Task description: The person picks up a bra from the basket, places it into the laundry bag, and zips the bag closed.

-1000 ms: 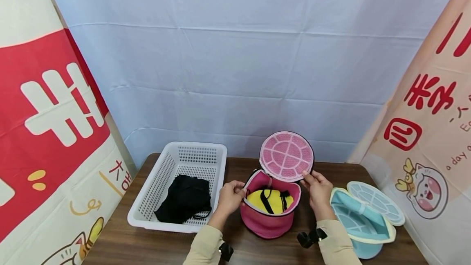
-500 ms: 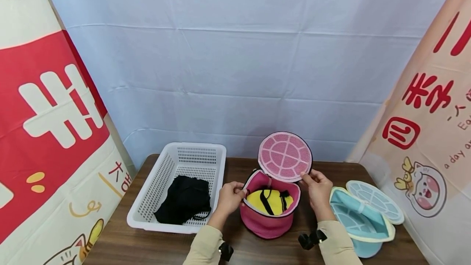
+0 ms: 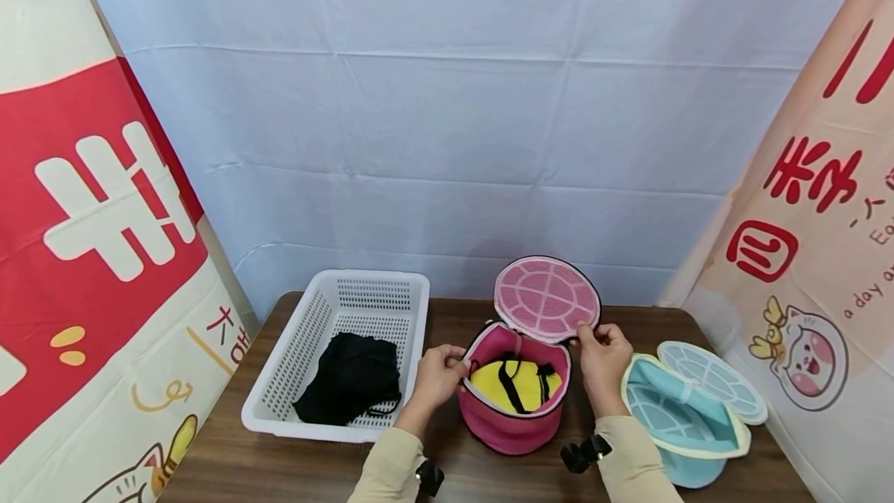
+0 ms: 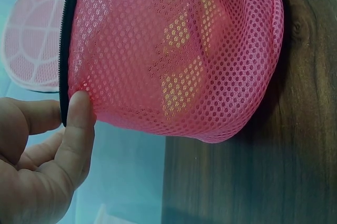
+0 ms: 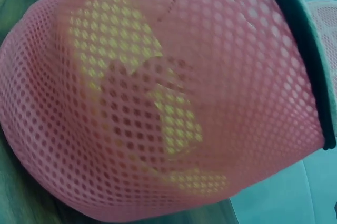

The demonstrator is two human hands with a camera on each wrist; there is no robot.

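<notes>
A round pink mesh laundry bag (image 3: 508,427) stands upright with its zipped lid (image 3: 547,299) raised at the back. Inside lies a folded yellow cloth item (image 3: 494,390) with black straps, its kind unclear. My left hand (image 3: 438,376) pinches the black-edged rim at the left, thumb and fingers on either side of it. At the lid's lower right edge, my right hand (image 3: 604,359) pinches between thumb and fingers. In the left wrist view the mesh wall (image 4: 158,50) shows yellow through its holes. The right wrist view holds only the mesh (image 5: 221,103); my right hand is out of it.
A white plastic basket (image 3: 254,419) with a crumpled black garment (image 3: 349,379) stands on the left of the brown table (image 3: 230,460). On the right sits an opened light-blue mesh bag (image 3: 698,472), its round lid (image 3: 719,383) leaning back. A pale blue cloth (image 3: 447,123) hangs behind.
The pink lid has tipped back slightly and shifted right with my right hand. The bag has slid a little to the right. My left hand keeps its pinch on the rim.
</notes>
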